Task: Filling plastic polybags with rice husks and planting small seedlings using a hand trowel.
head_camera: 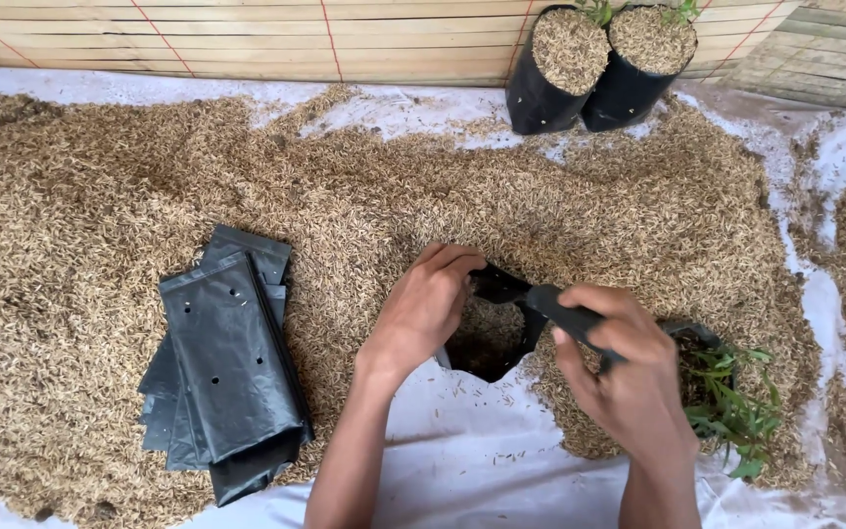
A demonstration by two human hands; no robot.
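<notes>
Both hands hold one black bag (501,323) open between them. The left hand (426,309) curls its fingers over the bag's near-left rim, pinching it; the right hand (629,377) grips the right rim, folded into a dark strip that runs up and left from the fist. The bag's mouth faces the person and its long axis lies roughly left to right between the two hands, with husk visible inside the opening. The left hand sits nearer the mouth; the right hand sits lower and nearer the camera. Just right of the right hand a green seedling (736,407) stands in another dark bag, partly hidden. Left of the left forearm, well apart, lies a stack of flat empty bags (227,367). All rest on a husk heap (100,196) spread over a white sheet (472,460). Two filled bags (599,64) stand at the far edge against a slatted wall (247,39).
</notes>
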